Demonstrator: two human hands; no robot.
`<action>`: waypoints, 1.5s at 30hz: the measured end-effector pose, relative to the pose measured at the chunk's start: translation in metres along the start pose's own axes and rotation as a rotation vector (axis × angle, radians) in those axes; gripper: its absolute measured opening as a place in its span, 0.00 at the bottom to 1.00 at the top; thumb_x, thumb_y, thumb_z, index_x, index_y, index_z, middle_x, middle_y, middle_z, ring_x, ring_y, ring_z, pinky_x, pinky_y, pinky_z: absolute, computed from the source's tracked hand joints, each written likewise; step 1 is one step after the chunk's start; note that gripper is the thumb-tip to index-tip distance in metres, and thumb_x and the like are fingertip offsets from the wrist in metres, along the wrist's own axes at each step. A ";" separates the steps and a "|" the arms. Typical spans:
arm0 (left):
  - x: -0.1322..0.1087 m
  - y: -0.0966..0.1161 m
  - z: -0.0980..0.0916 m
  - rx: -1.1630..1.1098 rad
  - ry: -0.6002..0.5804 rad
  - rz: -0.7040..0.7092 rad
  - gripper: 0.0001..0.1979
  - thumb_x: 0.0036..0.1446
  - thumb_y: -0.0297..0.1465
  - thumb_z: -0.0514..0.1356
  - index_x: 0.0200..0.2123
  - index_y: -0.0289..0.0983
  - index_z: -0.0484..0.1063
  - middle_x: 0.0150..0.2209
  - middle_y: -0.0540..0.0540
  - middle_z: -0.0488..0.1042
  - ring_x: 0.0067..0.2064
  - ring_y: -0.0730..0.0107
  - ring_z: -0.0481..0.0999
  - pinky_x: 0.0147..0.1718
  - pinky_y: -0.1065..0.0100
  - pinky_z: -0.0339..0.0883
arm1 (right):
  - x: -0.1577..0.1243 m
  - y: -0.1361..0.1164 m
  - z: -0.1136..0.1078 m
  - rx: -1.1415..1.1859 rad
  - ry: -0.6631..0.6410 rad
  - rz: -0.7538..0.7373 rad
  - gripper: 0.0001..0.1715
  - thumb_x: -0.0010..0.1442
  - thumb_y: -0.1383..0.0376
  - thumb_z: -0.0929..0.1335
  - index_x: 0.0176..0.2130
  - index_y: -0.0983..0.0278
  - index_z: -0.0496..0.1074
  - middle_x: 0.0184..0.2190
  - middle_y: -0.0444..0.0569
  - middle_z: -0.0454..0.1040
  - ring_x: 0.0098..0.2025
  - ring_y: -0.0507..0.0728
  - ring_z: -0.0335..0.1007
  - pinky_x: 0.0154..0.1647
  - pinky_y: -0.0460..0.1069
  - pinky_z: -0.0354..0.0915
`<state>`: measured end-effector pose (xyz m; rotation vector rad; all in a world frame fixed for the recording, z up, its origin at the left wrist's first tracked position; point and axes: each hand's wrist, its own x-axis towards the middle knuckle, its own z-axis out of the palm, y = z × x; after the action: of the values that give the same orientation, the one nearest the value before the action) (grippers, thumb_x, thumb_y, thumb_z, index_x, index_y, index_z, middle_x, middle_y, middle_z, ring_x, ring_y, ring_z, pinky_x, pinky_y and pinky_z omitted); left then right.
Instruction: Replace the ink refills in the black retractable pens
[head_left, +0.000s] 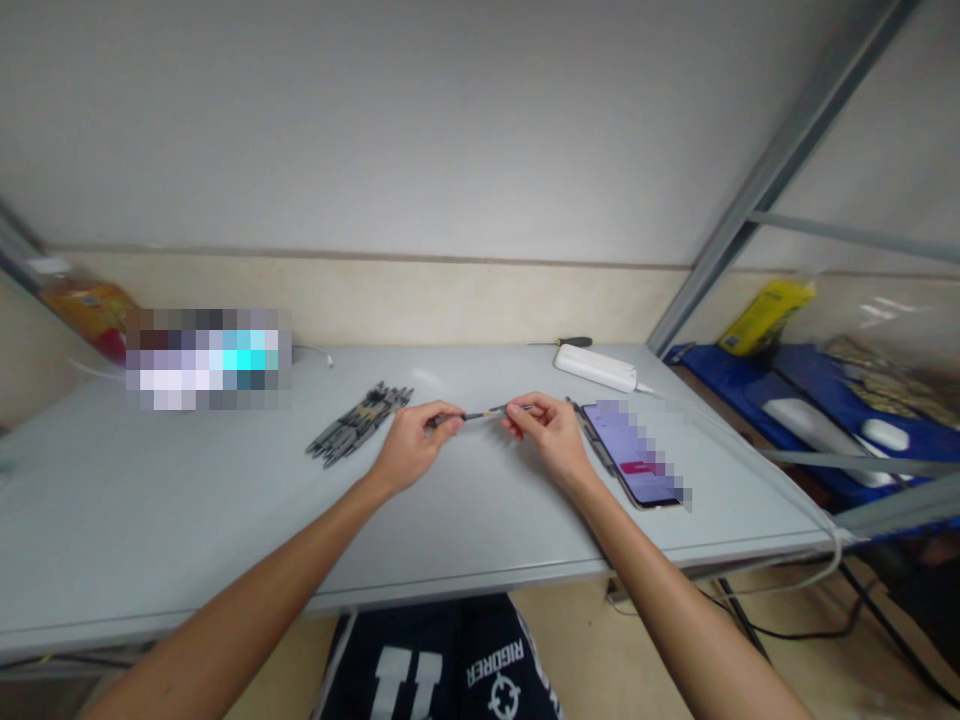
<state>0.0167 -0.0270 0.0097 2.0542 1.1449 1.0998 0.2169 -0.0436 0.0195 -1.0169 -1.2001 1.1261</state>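
Above the middle of the desk, my left hand [418,440] and my right hand [551,432] face each other, both closed in a pinch. Between them runs a slim dark pen [474,415] with a small gold-coloured section near the right fingers. My left fingers grip one end and my right fingers the other; whether it is in one piece or two I cannot tell. Left of my left hand lies a slanted pile of grey pens [352,430]. Close to my right hand, several grey pen-like pieces [596,440] lie along the edge of a phone [622,450].
A white power strip [596,369] with a cable lies at the back right, a screwdriver [576,342] behind it. At the back left stands a bottle of orange drink [90,305] beside a blurred-out object [202,360]. A metal frame post [720,230] rises at the right.
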 end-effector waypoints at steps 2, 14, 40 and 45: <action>0.000 0.001 -0.001 0.026 0.024 0.011 0.11 0.54 0.34 0.56 0.34 0.36 0.76 0.29 0.47 0.78 0.31 0.68 0.74 0.32 0.70 0.64 | 0.000 0.001 0.000 -0.018 -0.013 -0.002 0.17 0.45 0.55 0.73 0.27 0.66 0.71 0.18 0.45 0.72 0.18 0.49 0.62 0.21 0.45 0.58; -0.001 0.006 0.000 0.055 0.052 0.039 0.11 0.55 0.33 0.56 0.35 0.35 0.75 0.35 0.45 0.79 0.37 0.67 0.76 0.38 0.70 0.67 | 0.001 0.001 0.002 0.027 0.007 0.025 0.17 0.45 0.56 0.73 0.30 0.66 0.72 0.18 0.45 0.72 0.19 0.49 0.63 0.21 0.44 0.58; -0.005 0.007 0.002 0.152 0.087 0.191 0.06 0.54 0.32 0.58 0.32 0.35 0.74 0.31 0.46 0.77 0.33 0.70 0.74 0.34 0.70 0.65 | 0.000 -0.001 -0.001 -0.063 0.019 0.071 0.17 0.47 0.55 0.71 0.23 0.67 0.70 0.14 0.42 0.67 0.16 0.47 0.56 0.17 0.43 0.52; -0.005 0.007 0.004 0.118 0.121 0.198 0.07 0.55 0.33 0.58 0.34 0.36 0.73 0.32 0.46 0.77 0.34 0.70 0.74 0.36 0.69 0.67 | -0.001 -0.001 0.001 0.016 0.033 0.090 0.16 0.47 0.55 0.72 0.23 0.66 0.70 0.16 0.43 0.68 0.17 0.47 0.57 0.17 0.43 0.52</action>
<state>0.0214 -0.0349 0.0110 2.2585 1.1052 1.2945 0.2161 -0.0445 0.0205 -1.0822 -1.1271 1.1827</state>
